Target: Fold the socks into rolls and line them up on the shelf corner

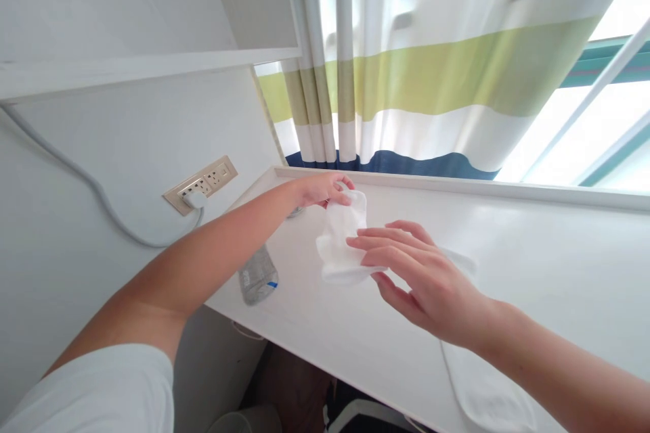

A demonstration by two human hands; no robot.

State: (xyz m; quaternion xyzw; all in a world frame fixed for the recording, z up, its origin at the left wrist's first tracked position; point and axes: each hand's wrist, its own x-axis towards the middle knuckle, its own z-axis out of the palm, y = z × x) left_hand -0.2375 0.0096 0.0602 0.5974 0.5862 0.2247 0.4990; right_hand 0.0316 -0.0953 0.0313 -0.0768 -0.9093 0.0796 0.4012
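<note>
A white sock [342, 237] hangs from my left hand [325, 191], whose thumb and fingers pinch its upper end just above the desk. My right hand [421, 277] reaches in from the right with its fingers stretched over the sock's lower part, fingertips at the fabric and thumb apart below. A second white sock [490, 385] lies on the desk, partly hidden under my right hand and forearm. To the left, a folded grey sock [258, 276] with a small blue mark rests flat, partly behind my left forearm.
The white desk [325, 325] has a raised back edge [457, 189] below a striped curtain [416, 74] and window. On the left wall is a socket panel [216, 176] with a white plug [195, 199] and cable [96, 189]. Above hangs a white shelf [152, 67].
</note>
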